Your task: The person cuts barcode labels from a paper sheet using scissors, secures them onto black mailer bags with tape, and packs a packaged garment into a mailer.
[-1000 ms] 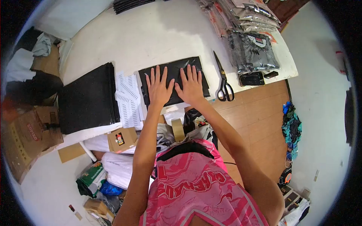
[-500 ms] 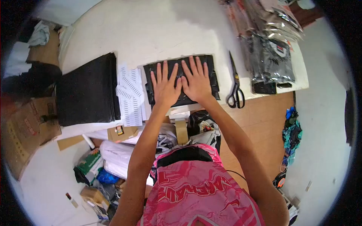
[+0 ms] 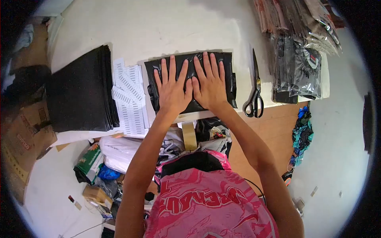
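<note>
A glossy black plastic mailer bag (image 3: 191, 104) lies flat on the white table, wrinkled between the fingers. My left hand (image 3: 172, 90) rests palm down on its left half with the fingers spread. On the right half lies my right hand (image 3: 209, 87), also flat and spread, its thumb close to the left thumb. Both hands press the bag and grip nothing. What is inside the bag is hidden. To the right of it are black-handled scissors (image 3: 256, 93), and to the left, printed label sheets (image 3: 130, 97).
A stack of black bags (image 3: 81, 93) covers the table's left side. Clear-wrapped folded garments (image 3: 299, 67) are piled at the right. A cardboard box (image 3: 29, 137) stands at far left. Below the table edge are a tape roll (image 3: 189, 137) and white plastic bundles (image 3: 117, 154).
The camera view has shifted, so the scissors and garments appear farther right. Both hands remain flat on the black bag, with nothing taken up or let go.
</note>
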The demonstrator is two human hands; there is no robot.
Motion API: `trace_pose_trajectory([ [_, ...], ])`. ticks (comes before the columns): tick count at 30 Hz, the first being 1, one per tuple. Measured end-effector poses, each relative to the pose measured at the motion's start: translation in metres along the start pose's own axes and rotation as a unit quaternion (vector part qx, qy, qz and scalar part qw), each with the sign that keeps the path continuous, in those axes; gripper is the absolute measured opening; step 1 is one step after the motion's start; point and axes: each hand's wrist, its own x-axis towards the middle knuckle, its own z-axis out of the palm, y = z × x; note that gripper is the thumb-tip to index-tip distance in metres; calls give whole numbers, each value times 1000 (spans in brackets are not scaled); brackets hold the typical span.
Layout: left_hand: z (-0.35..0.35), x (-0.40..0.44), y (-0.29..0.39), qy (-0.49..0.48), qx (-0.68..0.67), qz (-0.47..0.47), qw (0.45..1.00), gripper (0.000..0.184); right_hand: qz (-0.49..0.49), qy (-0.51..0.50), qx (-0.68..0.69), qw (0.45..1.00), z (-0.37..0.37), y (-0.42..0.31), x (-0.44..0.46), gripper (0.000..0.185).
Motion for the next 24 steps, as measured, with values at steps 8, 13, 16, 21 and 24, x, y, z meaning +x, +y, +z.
trace_pose_trajectory([
  [8, 1, -1, 0, 11, -18, 4, 1000, 57, -3, 19, 12, 1000, 3, 3, -3, 60],
  [13, 3, 0, -6, 12, -65, -11, 998, 60, 16, 31, 100, 994, 6, 7, -1, 67],
  [16, 9, 1, -13, 23, -82, -3, 996, 62, 21, 7, 130, 991, 5, 14, -2, 72],
  [21, 7, -6, -28, 112, -237, -3, 965, 50, 43, 141, 338, 930, -10, 26, -7, 39],
  [24, -33, -18, -34, 267, -278, -47, 922, 36, 105, 285, 230, 924, -35, 33, -23, 28],
])
